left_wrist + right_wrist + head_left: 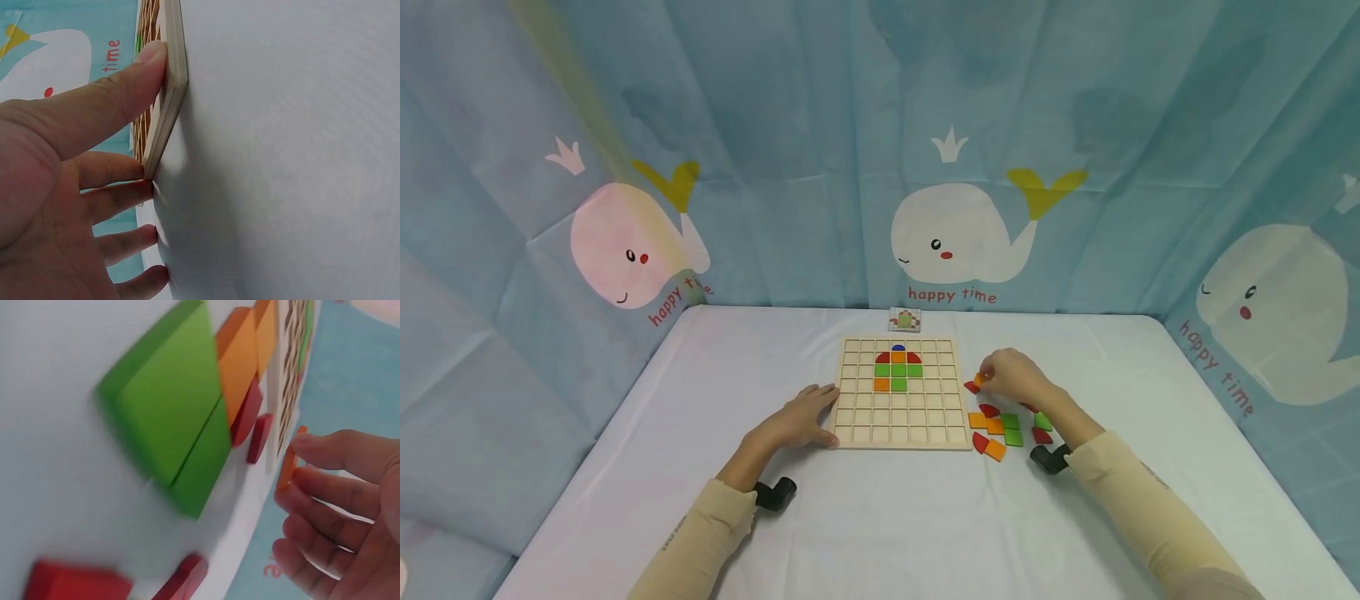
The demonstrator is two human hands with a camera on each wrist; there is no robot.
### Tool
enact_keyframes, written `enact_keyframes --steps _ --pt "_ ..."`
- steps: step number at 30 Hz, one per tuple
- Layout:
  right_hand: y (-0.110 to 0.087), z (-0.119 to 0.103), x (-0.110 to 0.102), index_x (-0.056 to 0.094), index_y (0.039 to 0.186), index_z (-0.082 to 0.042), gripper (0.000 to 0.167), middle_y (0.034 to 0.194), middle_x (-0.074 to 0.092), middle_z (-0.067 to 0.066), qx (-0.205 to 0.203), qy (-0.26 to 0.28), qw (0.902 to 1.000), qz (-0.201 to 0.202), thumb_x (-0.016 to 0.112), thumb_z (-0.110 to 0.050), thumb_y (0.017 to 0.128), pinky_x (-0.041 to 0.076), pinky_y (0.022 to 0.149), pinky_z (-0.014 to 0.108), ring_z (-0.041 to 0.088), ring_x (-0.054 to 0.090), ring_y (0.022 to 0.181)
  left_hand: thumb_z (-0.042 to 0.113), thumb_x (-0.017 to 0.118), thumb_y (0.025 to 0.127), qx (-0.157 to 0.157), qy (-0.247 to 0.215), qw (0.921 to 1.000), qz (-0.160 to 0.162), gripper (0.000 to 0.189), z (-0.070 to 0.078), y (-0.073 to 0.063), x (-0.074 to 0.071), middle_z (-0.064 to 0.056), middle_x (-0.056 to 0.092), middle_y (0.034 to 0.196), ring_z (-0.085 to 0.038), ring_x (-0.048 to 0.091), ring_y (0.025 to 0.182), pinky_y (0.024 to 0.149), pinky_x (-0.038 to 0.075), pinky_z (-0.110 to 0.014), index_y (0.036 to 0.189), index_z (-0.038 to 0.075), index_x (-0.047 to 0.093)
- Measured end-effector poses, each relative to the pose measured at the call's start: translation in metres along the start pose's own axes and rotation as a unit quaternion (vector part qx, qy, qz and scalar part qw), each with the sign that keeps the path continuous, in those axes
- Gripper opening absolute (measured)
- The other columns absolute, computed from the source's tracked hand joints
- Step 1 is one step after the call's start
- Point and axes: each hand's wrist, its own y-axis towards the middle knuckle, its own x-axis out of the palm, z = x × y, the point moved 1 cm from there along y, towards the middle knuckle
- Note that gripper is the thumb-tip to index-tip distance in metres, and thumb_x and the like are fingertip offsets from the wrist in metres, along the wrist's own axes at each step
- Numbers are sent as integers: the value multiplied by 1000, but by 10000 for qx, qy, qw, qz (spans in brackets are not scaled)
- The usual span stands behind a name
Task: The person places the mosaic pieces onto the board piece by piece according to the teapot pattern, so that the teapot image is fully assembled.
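Observation:
My left hand [799, 419] rests against the left side of a wooden grid board [902, 412]. Its thumb touches the board's edge in the left wrist view, and the fingers lie extended along the side. On the grid, red, orange, green and blue tiles [898, 370] form a compact shape in the upper middle. Beyond the board's right edge, my right hand [1017, 377] pinches an orange tile [288, 467] between thumb and fingers, just above the table. A red quarter-circle tile [972, 387] lies close below that hand.
Loose green tiles [1012, 429], orange tiles [995, 450] and red tiles [1042, 436] lie scattered right of the board. Behind it is a small pattern card [905, 319]. A whale-printed curtain [820, 167] hangs around the white table [880, 525].

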Motion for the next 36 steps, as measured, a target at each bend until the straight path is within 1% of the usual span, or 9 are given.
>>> enact_keyframes --steps 4,7,11,15,18,22,28,32,36 --pt "9 -12 2 74 102 -2 25 94 73 8 -291 -72 9995 87 75 -18 84 54 89 41 21 59 85 25 82 77 37 2 10000 -9 92 -1 -1 0 -13 28 160 -39 18 149 115 24 -62 151 5 33" --pt "16 -24 5 75 102 -3 26 92 72 6 -423 -160 9989 123 77 -21 84 54 87 39 20 56 83 24 82 77 74 25 10000 -22 91 -1 -1 -1 -14 28 160 -40 18 149 116 24 -62 151 4 33" --pt "24 -40 8 75 102 -4 25 92 70 6 -626 -297 9976 85 76 -21 84 53 84 37 18 55 83 24 82 77 108 34 9999 -33 91 -1 -1 -2 -14 27 160 -40 17 149 116 23 -63 151 3 33" --pt "31 -52 12 74 102 -4 24 93 69 6 -817 -398 9959 2 77 -20 84 53 84 36 18 57 84 25 82 77 96 30 9999 -49 92 -1 -1 -1 -15 28 160 -41 18 149 116 24 -63 151 4 33" --pt "37 -59 17 74 101 -4 26 93 70 6 -1009 -519 9935 -21 78 -21 83 54 85 36 18 59 84 26 82 77 85 43 9999 -56 92 -1 -1 -1 -15 27 160 -40 17 149 116 23 -63 151 4 33" --pt "42 -67 22 75 101 -4 23 93 71 6 -1214 -639 9905 -46 77 -19 83 54 83 35 18 59 84 26 82 77 79 11 10000 -55 92 -1 -1 -1 -14 27 160 -40 16 149 116 23 -63 151 4 33" --pt "44 -78 29 75 103 -4 23 98 72 7 -1359 -640 9885 -159 75 -16 84 54 87 35 20 61 90 26 82 77 22 56 10000 -61 91 -1 -1 1 -13 27 161 -39 16 150 116 23 -63 151 5 33" --pt "46 -83 30 75 99 -4 18 97 73 6 -1503 -803 9853 -113 74 -15 83 54 87 37 22 63 94 27 82 77 -18 96 9999 -47 91 0 0 1 -12 28 160 -39 17 150 116 24 -62 151 6 33" --pt "47 -85 31 75 94 -5 14 95 73 6 -1534 -854 9844 -93 74 -14 83 54 87 37 23 62 93 27 82 76 -33 91 9999 -29 92 1 0 0 -12 28 160 -39 17 150 116 24 -63 151 6 34"
